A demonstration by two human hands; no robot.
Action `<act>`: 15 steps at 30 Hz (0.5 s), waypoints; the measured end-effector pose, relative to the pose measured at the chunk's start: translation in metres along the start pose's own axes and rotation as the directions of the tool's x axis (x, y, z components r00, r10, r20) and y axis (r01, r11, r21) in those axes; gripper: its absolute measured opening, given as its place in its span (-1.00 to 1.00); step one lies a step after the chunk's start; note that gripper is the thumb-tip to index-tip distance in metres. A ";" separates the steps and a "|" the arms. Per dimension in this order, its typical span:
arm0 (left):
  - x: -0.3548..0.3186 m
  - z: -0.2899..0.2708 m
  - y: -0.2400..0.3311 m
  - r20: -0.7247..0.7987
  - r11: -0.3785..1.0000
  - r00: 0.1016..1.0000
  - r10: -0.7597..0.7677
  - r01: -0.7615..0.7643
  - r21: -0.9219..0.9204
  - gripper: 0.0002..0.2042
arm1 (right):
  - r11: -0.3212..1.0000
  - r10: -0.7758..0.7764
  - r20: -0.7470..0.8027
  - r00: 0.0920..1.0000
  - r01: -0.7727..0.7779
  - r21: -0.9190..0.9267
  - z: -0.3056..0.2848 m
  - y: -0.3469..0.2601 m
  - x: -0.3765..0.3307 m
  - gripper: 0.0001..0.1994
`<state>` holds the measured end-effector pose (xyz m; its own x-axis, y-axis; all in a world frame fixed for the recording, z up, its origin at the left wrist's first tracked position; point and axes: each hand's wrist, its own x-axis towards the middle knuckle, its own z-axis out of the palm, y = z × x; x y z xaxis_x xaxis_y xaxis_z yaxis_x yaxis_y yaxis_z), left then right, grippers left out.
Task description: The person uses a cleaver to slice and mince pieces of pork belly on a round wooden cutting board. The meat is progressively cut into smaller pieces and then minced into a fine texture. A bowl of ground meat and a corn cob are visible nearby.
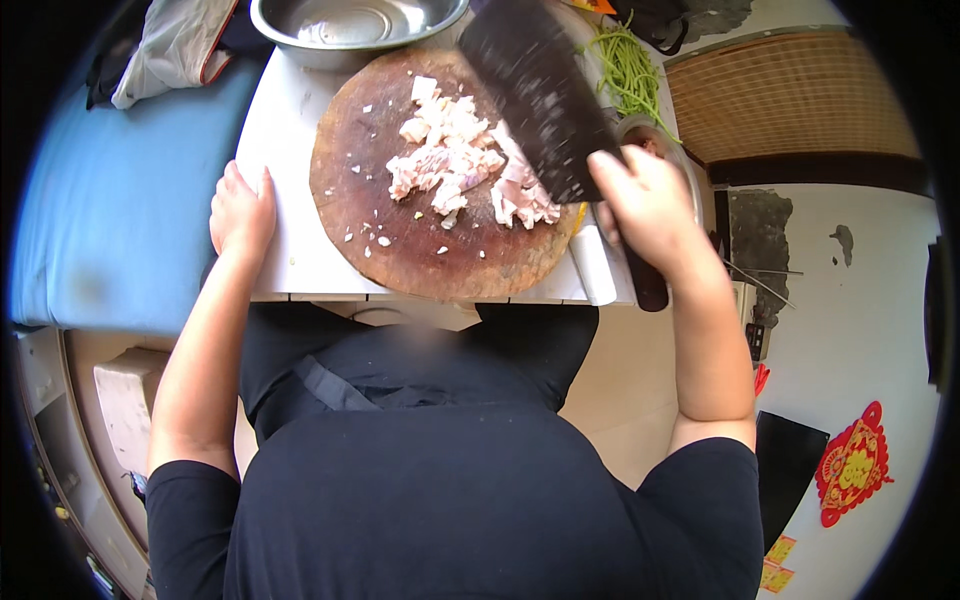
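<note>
**Cleaver raised over chopped meat on a round board**

The person in a black top is standing at the near edge of a small white desk (285, 130). The left hand (241, 212) is lying flat near the desk's near-left corner, fingers together and loosely extended, gripping nothing, just beside the left rim of the round wooden chopping board (380, 225). The right hand (650, 205) is closing fully around the dark handle of a broad cleaver (540, 95) at the desk's near-right corner; the blade is slanting up toward the far side, blurred, and whether its edge is touching the meat cannot be told. The board is taking up most of the desk's middle and right. On its far-right half a heap of pale pink chopped meat (455, 160) is lying partly under the blade, with small scraps scattered toward the near-left. At the far edge a metal bowl (355, 30) is sitting against the board. Beyond the far-right corner, green long beans (628, 70) are lying in a bunch.
</note>
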<state>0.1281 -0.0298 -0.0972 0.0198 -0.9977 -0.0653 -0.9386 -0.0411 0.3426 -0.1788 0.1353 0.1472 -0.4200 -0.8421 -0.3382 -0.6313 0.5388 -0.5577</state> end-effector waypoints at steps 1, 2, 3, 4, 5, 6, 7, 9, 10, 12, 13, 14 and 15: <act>0.001 -0.002 0.002 -0.007 1.000 1.000 -0.001 0.001 0.000 -0.38 | 0.989 -0.073 -0.093 0.993 0.084 0.119 -0.001 -0.002 -0.007 -0.70; 0.002 -0.004 0.004 -0.018 1.000 1.000 0.007 -0.007 -0.004 -0.38 | 0.975 -0.095 -0.132 0.987 0.119 0.185 -0.002 -0.006 -0.015 -0.70; 0.000 -0.002 0.004 -0.012 1.000 1.000 0.002 -0.002 0.000 -0.38 | 0.956 -0.115 -0.173 0.978 0.157 0.249 -0.002 -0.007 -0.019 -0.71; -0.002 -0.001 0.003 -0.007 1.000 1.000 -0.003 0.003 0.004 -0.38 | 0.983 -0.025 -0.163 0.986 0.054 0.176 0.007 0.003 -0.015 -0.67; -0.001 -0.003 0.007 -0.006 1.000 1.000 0.007 -0.007 0.001 -0.38 | 0.977 0.005 -0.196 0.981 -0.047 -0.208 0.020 0.017 -0.004 -0.62; -0.001 -0.005 0.010 0.008 1.000 1.000 0.009 -0.009 -0.005 -0.38 | 0.950 -0.050 -0.123 0.991 0.009 -0.311 0.029 0.020 -0.004 -0.61; -0.001 -0.005 0.011 0.021 1.000 1.000 0.011 -0.011 -0.012 -0.38 | 0.911 -0.095 -0.046 0.994 0.068 -0.406 0.032 0.020 -0.006 -0.60; 0.001 -0.005 0.007 0.016 1.000 1.000 0.003 -0.002 -0.010 -0.38 | 0.944 -0.088 -0.018 0.996 0.078 -0.320 0.025 0.018 -0.002 -0.62; 0.003 -0.006 0.005 0.004 1.000 1.000 0.006 -0.006 -0.009 -0.38 | 0.972 -0.096 -0.030 0.995 0.087 -0.220 0.014 0.016 -0.004 -0.63; -0.001 0.000 0.001 -0.007 1.000 1.000 0.001 -0.002 -0.010 -0.38 | 0.998 0.020 -0.070 0.997 -0.016 0.064 0.004 0.000 -0.015 -0.69; -0.001 -0.001 0.002 -0.014 1.000 1.000 0.001 -0.001 -0.014 -0.38 | 0.984 -0.037 -0.144 0.989 0.061 0.165 0.004 0.004 -0.019 -0.71; 0.001 -0.004 0.005 -0.032 1.000 0.999 0.012 -0.013 -0.023 -0.39 | 0.971 -0.063 -0.157 0.986 0.097 0.219 0.003 0.006 -0.025 -0.71; 0.000 -0.002 0.004 -0.034 1.000 0.999 0.013 -0.014 -0.015 -0.39 | 0.953 -0.088 -0.171 0.981 0.133 0.272 0.003 0.008 -0.027 -0.72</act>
<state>0.1257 -0.0302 -0.0937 0.0189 -0.9994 -0.0286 -0.9336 -0.0279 0.3571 -0.1702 0.1624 0.1501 -0.4682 -0.8703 -0.1530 -0.4805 0.3961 -0.7825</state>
